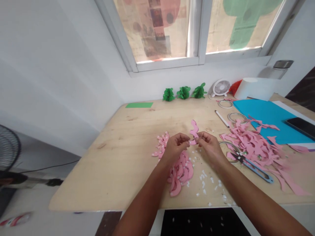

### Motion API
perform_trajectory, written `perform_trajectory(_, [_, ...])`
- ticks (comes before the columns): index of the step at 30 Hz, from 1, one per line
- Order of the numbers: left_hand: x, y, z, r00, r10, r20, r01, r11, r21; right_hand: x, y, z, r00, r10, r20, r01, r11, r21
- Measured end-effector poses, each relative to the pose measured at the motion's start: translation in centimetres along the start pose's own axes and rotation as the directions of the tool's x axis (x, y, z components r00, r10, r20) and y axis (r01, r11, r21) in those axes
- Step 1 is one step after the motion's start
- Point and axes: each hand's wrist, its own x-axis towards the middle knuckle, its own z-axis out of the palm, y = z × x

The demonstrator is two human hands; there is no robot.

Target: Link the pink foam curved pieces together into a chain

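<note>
Between my two hands, just above the table, is a wavy pink paper strip. My left hand pinches its lower left end with thumb and fingertips. My right hand is closed on the strip's right side, its fingertips close to the left ones. Under and beside my left hand lies a pile of curved pink paper pieces, some with small white bits at their ends. Another cluster of pink pieces shows left of that hand. Tiny white paper scraps are scattered below my right hand.
Pink offcuts heap on the right, with a blue-handled cutting tool, tape rolls and a white pen. Blue sheets and a phone lie beyond. Green paper figures and a small fan line the wall.
</note>
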Motion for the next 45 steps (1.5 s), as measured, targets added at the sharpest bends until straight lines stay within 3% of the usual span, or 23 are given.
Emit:
perform_trajectory(4, [0.1,-0.2,0.0,0.999,0.034,-0.014,-0.034,0.999,-0.009,0.0,-0.1,0.0,1.0,0.006,0.009,-0.006,1.0,0.026])
perform_trajectory(10, [0.2,-0.1,0.0,0.997,0.063,-0.04,-0.065,0.997,-0.042,-0.3,-0.1,0.1,0.991,0.006,0.131,-0.006,1.0,0.001])
perform_trajectory(16, [0.1,-0.3,0.2,0.993,0.114,-0.042,-0.115,0.993,-0.032,-0.2,0.2,0.2,0.991,0.01,0.131,-0.011,1.0,0.006])
perform_trajectory(25, [-0.1,-0.7,0.1,0.959,0.28,-0.044,-0.264,0.94,0.218,-0.2,-0.1,0.2,0.994,0.061,0.089,-0.064,0.998,0.028])
perform_trajectory(31, [-0.4,-0.3,0.2,0.898,0.423,-0.12,-0.329,0.827,0.456,-0.4,-0.7,0.4,0.996,0.083,0.042,-0.084,0.996,0.006])
perform_trajectory(40, [-0.4,-0.5,0.3,0.891,0.448,-0.074,-0.365,0.805,0.467,-0.4,-0.8,0.4,0.997,0.069,0.022,-0.07,0.996,0.061])
perform_trajectory(45, [-0.5,-0.5,0.6,0.866,0.499,-0.019,-0.414,0.738,0.532,-0.4,-1.1,0.5,0.997,0.072,0.025,-0.074,0.991,0.111])
